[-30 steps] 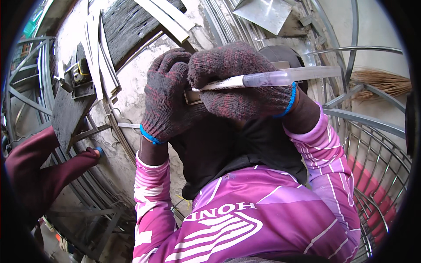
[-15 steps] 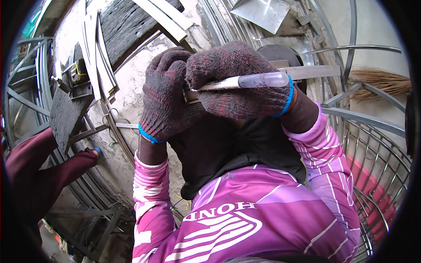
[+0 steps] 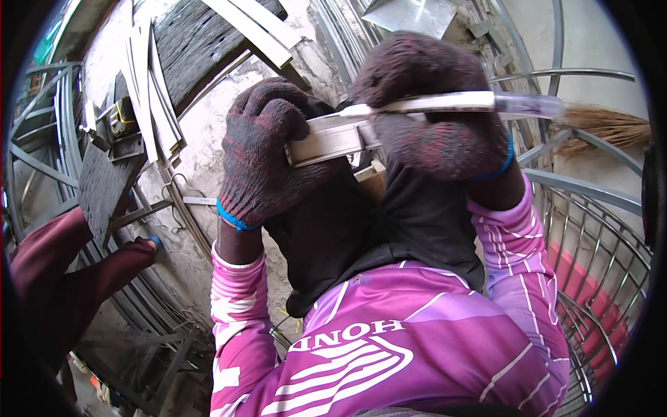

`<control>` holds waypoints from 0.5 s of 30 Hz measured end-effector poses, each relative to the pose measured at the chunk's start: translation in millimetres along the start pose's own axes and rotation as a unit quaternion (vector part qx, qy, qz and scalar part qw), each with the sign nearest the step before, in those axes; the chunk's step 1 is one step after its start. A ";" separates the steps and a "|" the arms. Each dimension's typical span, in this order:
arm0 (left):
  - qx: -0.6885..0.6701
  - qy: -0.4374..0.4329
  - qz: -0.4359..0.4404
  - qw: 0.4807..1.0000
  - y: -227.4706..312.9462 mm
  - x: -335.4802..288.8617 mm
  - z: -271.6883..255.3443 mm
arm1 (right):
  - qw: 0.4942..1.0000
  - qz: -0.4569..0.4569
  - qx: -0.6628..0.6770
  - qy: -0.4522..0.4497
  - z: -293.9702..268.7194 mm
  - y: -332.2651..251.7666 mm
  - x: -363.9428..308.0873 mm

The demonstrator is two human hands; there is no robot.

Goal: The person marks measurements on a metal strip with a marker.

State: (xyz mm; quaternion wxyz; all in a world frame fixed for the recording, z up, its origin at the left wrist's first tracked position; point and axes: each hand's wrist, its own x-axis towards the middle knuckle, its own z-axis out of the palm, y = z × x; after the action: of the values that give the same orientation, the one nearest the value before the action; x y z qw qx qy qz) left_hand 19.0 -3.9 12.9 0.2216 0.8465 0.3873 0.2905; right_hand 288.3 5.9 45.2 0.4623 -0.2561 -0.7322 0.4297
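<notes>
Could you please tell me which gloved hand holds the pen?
The right hand, which grips the white pen; the left hand holds the pale bar instead.

My gloved left hand (image 3: 267, 142) and gloved right hand (image 3: 434, 104) showed dark grey knit flecked with dull red, with bright blue cuff edges (image 3: 234, 222). I recorded the pen (image 3: 458, 102) as white with a translucent, faintly violet end, and the metal strip (image 3: 326, 144) as pale silver-grey. My shirt (image 3: 445, 347) was magenta and lilac, crossed by white lines; my trousers (image 3: 323, 229) were black; the broom (image 3: 604, 126) was tan.
</notes>
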 end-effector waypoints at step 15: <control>0.009 0.006 0.008 1.000 -7.9 -1.1 1.3 | 0.990 0.139 0.001 -0.035 -11.9 -1.1 -23.3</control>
State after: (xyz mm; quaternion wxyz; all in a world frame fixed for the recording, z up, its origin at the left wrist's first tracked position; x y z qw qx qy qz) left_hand 15.1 -0.2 6.9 0.2096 0.8498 0.3846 0.2933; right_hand 309.3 -7.9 38.0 0.3720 -0.3396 -0.7048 0.4995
